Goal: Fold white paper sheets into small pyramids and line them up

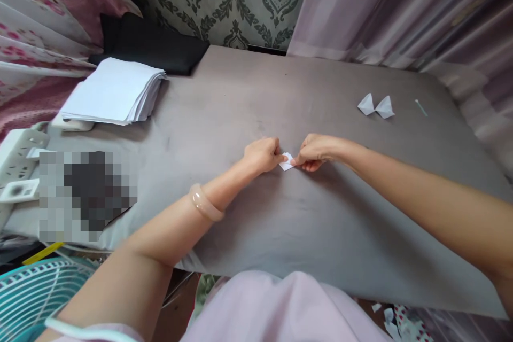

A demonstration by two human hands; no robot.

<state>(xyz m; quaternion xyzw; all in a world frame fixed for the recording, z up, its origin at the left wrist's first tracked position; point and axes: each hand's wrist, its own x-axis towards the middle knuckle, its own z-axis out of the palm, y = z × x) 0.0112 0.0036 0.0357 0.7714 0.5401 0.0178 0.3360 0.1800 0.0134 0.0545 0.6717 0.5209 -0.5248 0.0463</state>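
both hands (262,154) (315,150) hold small folded white paper (287,164) — over grey surface (224,112)

The small white folded-paper piece (287,163) has a compact, roughly diamond-shaped outline, with one corner directed to the near side. Fold edges show on its upper face; the finer creases are too small to tell. The piece sits at the grey cloth-covered surface (224,104), between the left hand (262,154) and the right hand (315,150), whose fingers touch its opposite sides
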